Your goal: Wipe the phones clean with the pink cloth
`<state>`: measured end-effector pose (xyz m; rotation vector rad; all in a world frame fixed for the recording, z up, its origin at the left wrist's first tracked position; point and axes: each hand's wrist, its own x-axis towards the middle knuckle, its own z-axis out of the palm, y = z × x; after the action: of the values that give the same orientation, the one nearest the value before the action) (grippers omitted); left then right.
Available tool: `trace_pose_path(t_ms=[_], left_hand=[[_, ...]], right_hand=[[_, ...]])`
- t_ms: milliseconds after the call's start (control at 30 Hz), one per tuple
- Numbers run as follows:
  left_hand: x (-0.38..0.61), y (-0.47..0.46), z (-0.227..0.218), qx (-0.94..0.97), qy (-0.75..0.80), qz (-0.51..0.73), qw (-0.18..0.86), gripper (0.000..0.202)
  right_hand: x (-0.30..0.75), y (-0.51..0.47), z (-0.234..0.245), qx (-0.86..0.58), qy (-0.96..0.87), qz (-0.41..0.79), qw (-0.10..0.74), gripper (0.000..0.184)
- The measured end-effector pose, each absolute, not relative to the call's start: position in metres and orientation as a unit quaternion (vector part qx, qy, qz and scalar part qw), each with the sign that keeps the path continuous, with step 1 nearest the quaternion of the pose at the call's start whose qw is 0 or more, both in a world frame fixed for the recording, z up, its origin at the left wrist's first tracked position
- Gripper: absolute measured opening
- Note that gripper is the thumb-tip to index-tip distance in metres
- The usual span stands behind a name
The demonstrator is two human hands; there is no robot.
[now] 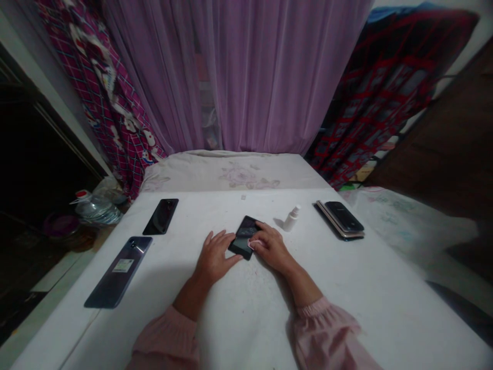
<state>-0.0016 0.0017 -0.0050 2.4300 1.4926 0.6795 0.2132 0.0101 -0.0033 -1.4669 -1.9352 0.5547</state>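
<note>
From the head camera, the left hand [214, 256] lies spread, its fingertips against the edge of a black smartphone [242, 245] on the table. The right hand [271, 247] rests on the phone, pinching a pinkish wipe [251, 245] against the screen. Those fingers hide most of the wipe. A small white spray bottle [291, 218] stands nearby.

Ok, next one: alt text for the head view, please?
The right hand presses a small pink cloth onto a black smartphone lying on a white table, the left hand at its edge. Other phones and a small white spray bottle lie nearby, before a purple curtain.
</note>
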Motion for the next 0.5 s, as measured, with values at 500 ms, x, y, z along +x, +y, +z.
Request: trace_pose_path(t_ms=[500], left_hand=[[-0.0019, 0.002, -0.0067, 0.821, 0.508, 0.236, 0.108, 0.046]], right_hand=[[0.2111, 0.0125, -0.0041, -0.552, -0.731, 0.204, 0.345, 0.01]])
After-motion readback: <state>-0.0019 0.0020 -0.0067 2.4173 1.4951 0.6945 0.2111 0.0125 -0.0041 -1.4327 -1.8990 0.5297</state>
